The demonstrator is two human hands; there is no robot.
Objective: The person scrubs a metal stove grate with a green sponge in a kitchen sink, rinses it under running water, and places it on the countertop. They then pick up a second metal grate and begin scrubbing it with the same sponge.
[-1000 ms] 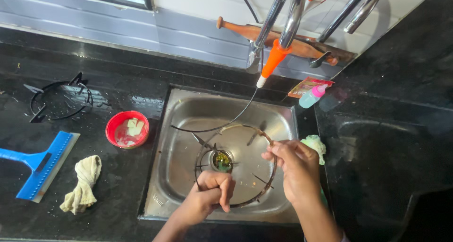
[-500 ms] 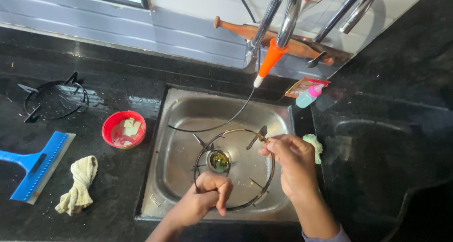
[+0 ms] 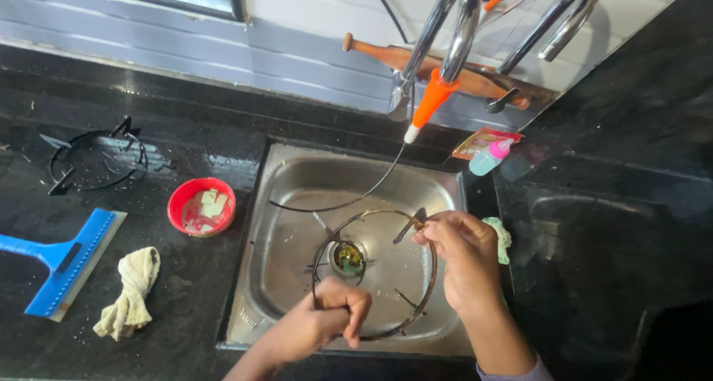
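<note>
head view looks down on a steel sink (image 3: 286,307) set in a black tabletop (image 3: 609,225), and both hands are on a round wire pan support (image 3: 427,273) that stands tilted over the drain (image 3: 347,258). the left hand (image 3: 327,323) is at the near edge of the ring, fingers (image 3: 355,314) curled tight round the wire. the right hand (image 3: 459,253) is at the far right of the ring, fingertips pinched closed on the rim just by one of the inward prongs (image 3: 410,225). so the ring lies between the two hands, spanning near-left to far-right, with neither hand clearly nearer since both already touch it. a pale green scrub pad (image 3: 503,236) sits just behind the right hand on the sink's right rim. a thin stream of water (image 3: 349,201) curves from the orange nozzle (image 3: 431,102) into the far left of the basin, apart from the ring. left of the sink on the tabletop are a red bowl (image 3: 200,206), a rag (image 3: 132,292), a blue squeegee (image 3: 63,262) and a second pan support (image 3: 93,158).
</note>
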